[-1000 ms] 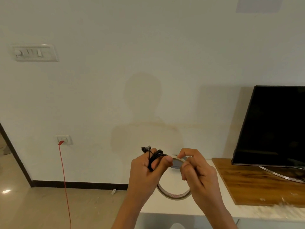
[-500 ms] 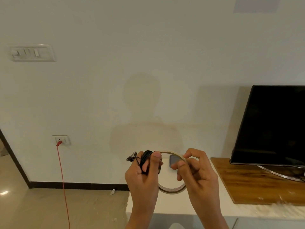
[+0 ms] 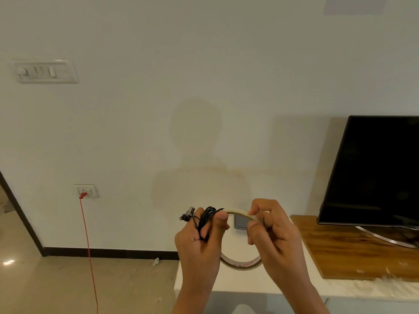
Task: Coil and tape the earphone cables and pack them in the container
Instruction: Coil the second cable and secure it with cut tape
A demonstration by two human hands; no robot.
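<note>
My left hand [image 3: 199,241] grips a black coiled earphone cable [image 3: 207,215] wound around its fingers, with the plug end [image 3: 187,215] sticking out to the left. The same hand's thumb rests against a thin beige tape roll [image 3: 241,265] held upright between both hands. My right hand [image 3: 272,232] pinches the top of the roll's rim with curled fingers. Both hands hover above the white cabinet top [image 3: 238,284]. No container is in view.
A small grey object [image 3: 241,222] sits on the cabinet behind the roll. A wooden board [image 3: 353,250] carries a black TV [image 3: 376,171] at the right. A red cord [image 3: 88,250] hangs from a wall socket [image 3: 86,191] at the left, above the tiled floor.
My left hand turned and drew the coiled cable leftward, the plug end now pointing left. My right hand shifted its pinch along the top of the tape roll.
</note>
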